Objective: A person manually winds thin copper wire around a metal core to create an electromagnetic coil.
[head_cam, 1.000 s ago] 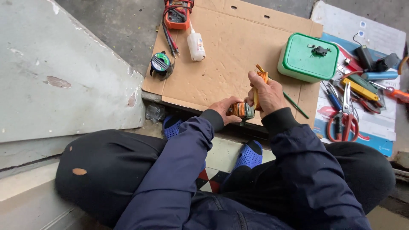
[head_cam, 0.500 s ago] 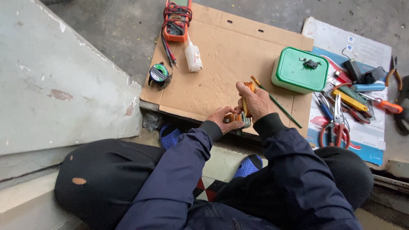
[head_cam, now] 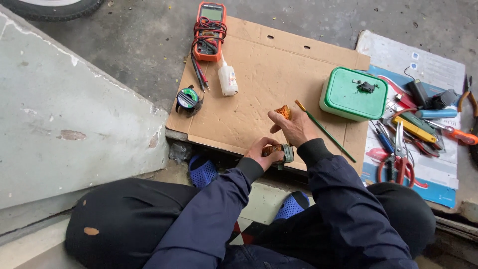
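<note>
My left hand [head_cam: 263, 152] grips a small round part wound with copper wire [head_cam: 279, 150] at the near edge of a brown cardboard sheet [head_cam: 259, 94]. My right hand [head_cam: 294, 127] is just above it and pinches a small bundle of copper-coloured wire [head_cam: 284, 111] between thumb and fingers. A thin green-handled brush [head_cam: 326, 132] lies on the cardboard right beside my right hand. Both arms are in dark blue sleeves.
An orange multimeter with red and black leads [head_cam: 209, 31], a white glue bottle [head_cam: 228, 78] and a green tape roll [head_cam: 188, 98] lie at the cardboard's left. A green-lidded box [head_cam: 353, 93] stands right. Pliers, scissors and screwdrivers [head_cam: 408, 144] lie further right. A concrete slab [head_cam: 64, 109] rises left.
My right hand has lifted away from the wound part with a bundle of copper wire in its fingers. The camera has tilted, so more of the floor shows.
</note>
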